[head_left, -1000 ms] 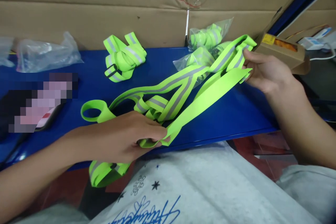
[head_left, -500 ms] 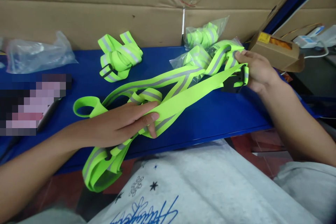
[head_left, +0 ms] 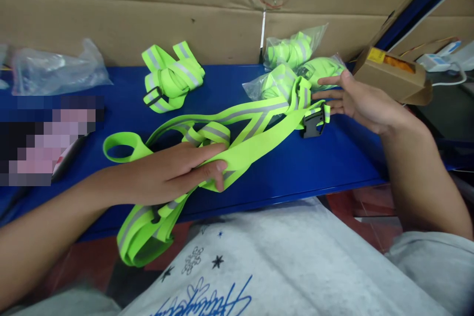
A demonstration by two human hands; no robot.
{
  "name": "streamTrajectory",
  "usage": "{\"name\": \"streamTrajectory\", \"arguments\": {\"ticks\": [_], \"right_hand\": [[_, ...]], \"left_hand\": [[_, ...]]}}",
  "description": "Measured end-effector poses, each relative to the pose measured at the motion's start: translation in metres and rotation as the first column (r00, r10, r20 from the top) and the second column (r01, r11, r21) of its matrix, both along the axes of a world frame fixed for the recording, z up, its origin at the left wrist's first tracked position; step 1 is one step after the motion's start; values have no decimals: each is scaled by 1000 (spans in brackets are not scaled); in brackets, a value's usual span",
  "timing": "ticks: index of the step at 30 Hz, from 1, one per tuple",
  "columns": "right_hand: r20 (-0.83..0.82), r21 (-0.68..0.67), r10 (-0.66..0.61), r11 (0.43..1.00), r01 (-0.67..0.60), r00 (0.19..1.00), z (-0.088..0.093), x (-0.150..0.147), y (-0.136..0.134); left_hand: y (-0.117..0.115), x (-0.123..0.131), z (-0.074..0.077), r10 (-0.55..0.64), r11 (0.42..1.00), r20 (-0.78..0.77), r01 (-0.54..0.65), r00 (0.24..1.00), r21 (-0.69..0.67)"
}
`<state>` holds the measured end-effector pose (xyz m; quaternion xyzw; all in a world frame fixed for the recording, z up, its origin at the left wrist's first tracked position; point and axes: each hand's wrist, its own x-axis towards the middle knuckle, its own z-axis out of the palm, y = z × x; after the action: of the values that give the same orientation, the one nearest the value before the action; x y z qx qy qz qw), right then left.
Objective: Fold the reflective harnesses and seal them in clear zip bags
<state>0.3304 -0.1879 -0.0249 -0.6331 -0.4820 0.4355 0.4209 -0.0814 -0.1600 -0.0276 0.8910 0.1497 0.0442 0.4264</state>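
A neon-green reflective strap harness (head_left: 264, 140) with grey stripes stretches across the blue table, one looped part drooping over the front edge. My left hand (head_left: 185, 173) is closed on the bunched straps near the middle, thumb on top of a wide band. At the harness's right end is a black plastic buckle (head_left: 313, 124). Just beyond that end, my right hand (head_left: 365, 101) has its fingers spread, the fingertips close to the straps by the buckle; whether they touch is unclear. Nothing is gripped in it.
Behind lie a rolled green strap bundle (head_left: 174, 79) and several bagged ones, including a bagged bundle (head_left: 291, 51). An open cardboard box (head_left: 392, 76) stands at right. A clear plastic bag (head_left: 59, 69) and a blurred-out item (head_left: 55, 140) are on the left. Cardboard (head_left: 129, 27) walls the back.
My right hand has let go of the harness's buckle end and opened. That end has dropped lower and slightly left onto the table. My left hand keeps its hold.
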Motion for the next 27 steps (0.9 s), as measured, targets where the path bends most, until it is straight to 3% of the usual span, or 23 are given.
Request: {"name": "streamTrajectory", "arguments": {"ticks": [3,6,9,12,16,21,24,27], "right_hand": [[285,180,-11,983,-42,958,6,2,-12],[539,347,-120,933,-90,833,8,-4,-33],[718,285,-110,947,-147,688,-4,-15,-58],[767,176,-19,967,-183,641,-23,-21,-73],[695,153,-4,978,-143,719,-35,-15,-76],[374,180,16,980,-90,927,-31,-6,-77],[251,155,10,987,-50,968,-28,-3,-82],[237,119,29,991,-58,971,-25,2,-85]], "left_hand": [[0,1,2,3,999,-13,-3,1000,-32],[2,2,5,52,997,-44,-55,998,-55],[6,4,8,117,992,-26,-119,993,-52],[11,4,9,152,983,32,-148,988,-107],[14,0,9,221,936,46,-199,974,-289],[16,-6,8,260,909,10,-242,965,-339],[15,-7,11,344,869,34,-305,938,-390],[14,-6,16,418,846,103,-346,902,-405]]}}
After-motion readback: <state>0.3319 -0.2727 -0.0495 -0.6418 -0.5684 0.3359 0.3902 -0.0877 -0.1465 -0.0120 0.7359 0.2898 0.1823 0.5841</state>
